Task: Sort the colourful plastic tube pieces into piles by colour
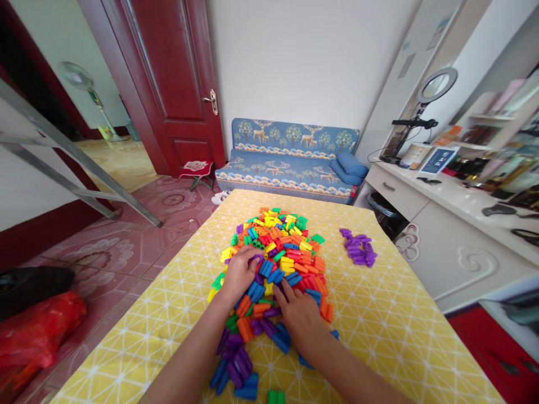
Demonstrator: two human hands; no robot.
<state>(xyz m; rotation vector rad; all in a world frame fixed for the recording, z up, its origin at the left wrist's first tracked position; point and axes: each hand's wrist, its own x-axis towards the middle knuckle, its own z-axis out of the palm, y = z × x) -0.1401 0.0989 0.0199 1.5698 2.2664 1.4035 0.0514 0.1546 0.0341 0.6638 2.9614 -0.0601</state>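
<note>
Table, cloth-covered (391,325): far edge near the blue sofa (290,157), right edge beside the white cabinet (446,235). Broad bands of patterned yellow cloth ran from the heap to the left and right edges; a narrower band lay at the far edge.

Heap of plastic pieces (295,258): mid-table, reaching toward the near side; short, ribbed pieces in red, orange, yellow, green, blue and purple, lying loosely at mixed angles, some overlapping.

Purple cluster (360,249): to the right, well apart from the heap, separated by cloth.

Green piece (276,397): at the bottom of the view, partly cut off.

Left hand (241,273): at the heap's left side, fingers curled, grasping a purple piece (255,258).

Right hand (302,317): over the heap's right side, fingers spread, released, fingertips at blue and yellow pieces.
</note>
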